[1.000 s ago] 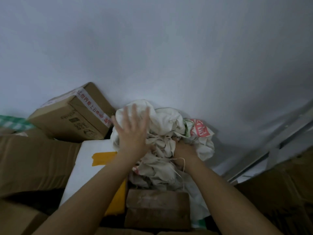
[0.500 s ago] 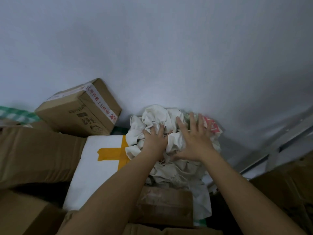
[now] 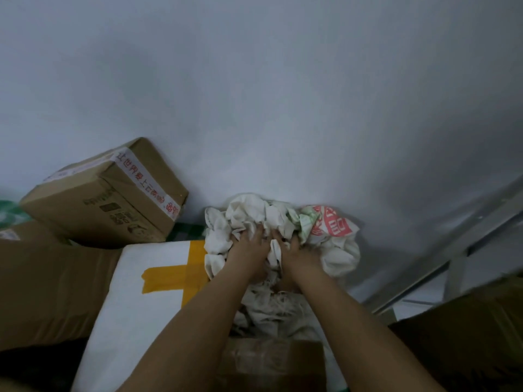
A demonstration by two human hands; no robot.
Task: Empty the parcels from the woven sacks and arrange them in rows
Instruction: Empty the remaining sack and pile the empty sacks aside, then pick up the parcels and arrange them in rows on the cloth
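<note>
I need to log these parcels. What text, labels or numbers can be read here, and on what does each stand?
Tape on the tilted cardboard box: red Chinese characters, upside down; "世界" seems legible, the rest is unclear.
Side of that box: dark print, too blurred to read.
Crumpled woven sack: large red characters, one looks like "品", the rest creased.
White parcel: yellow tape, no text.

A plain pale wall [image 3: 283,94] filled the upper frame. At the right edge, a grey metal frame [image 3: 458,250] ran diagonally down toward the lower centre. Green checked material [image 3: 8,210] showed at far left.
</note>
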